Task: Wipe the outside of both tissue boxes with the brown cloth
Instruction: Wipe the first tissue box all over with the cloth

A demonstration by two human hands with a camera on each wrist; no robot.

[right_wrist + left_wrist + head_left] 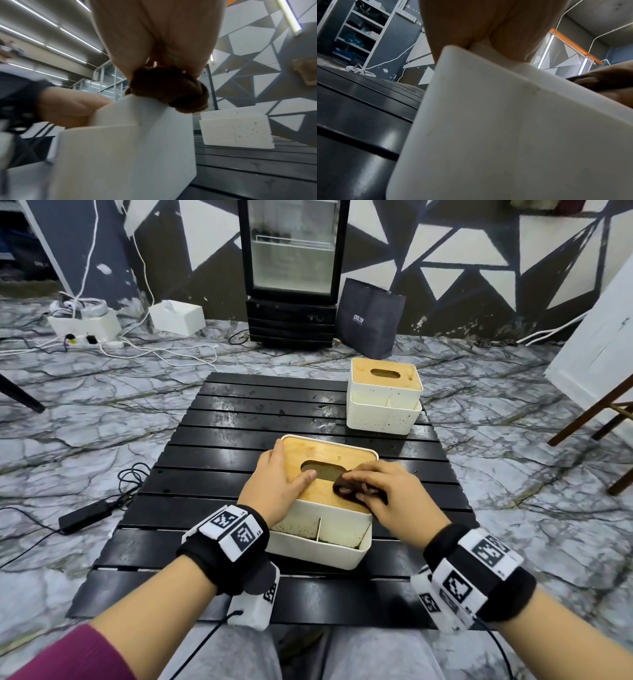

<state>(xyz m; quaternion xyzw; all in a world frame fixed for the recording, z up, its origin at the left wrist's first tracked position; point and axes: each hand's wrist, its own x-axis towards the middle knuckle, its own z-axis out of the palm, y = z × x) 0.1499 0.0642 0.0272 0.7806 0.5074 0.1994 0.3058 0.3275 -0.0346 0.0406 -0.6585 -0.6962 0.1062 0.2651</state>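
In the head view, low centre of the frame, your two hands rest on the near tissue box (322, 529), a cream box with a wooden lid (325, 463) that stands on a black slatted table (191, 508). Your left hand (277, 487) lies flat on the left part of the lid, fingers straight and pressing down, the thumb tip at the edge of the oval slot (322, 470). Your right hand (390, 491) curls its fingers round the bunched brown cloth (349, 486) and holds it against the right part of the lid, just right of the slot.

The box's long axis runs left to right across the frame, so the lid stretches sideways from the cloth towards your left hand. The cream front wall, just below both hands, shows dirty marks and looks not yet wiped.

The far tissue box (383, 398) stands in the upper right of the table, well apart from both hands and up and to the right of the cloth. Your right hand is the nearer one to it. Its cream walls are speckled with dark spots, clearest in the right wrist view (236, 129), so it likely awaits wiping too.
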